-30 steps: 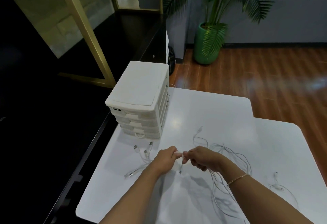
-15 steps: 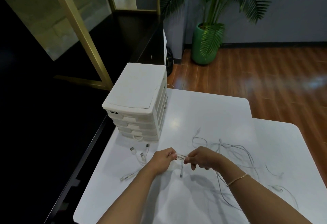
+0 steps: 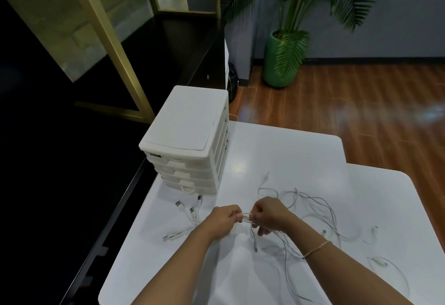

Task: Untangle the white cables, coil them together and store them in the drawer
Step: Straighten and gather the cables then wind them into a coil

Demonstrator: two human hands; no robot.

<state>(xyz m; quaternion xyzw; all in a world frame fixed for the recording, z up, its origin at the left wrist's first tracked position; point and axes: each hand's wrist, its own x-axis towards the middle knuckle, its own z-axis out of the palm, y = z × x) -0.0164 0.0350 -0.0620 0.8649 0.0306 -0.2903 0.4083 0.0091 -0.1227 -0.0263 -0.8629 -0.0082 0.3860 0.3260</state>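
Since a moment ago both hands have parted slightly, drawing several cables (image 3: 246, 218) taut between them above the table (image 3: 289, 155). Left hand (image 3: 222, 220) and right hand (image 3: 271, 213) pinch the strands; untangling continues, drawers (image 3: 183, 174) unopened.

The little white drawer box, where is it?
In the head view, the drawer box stands at the table's far left corner, beyond the left hand, with cable plugs lying just in front.
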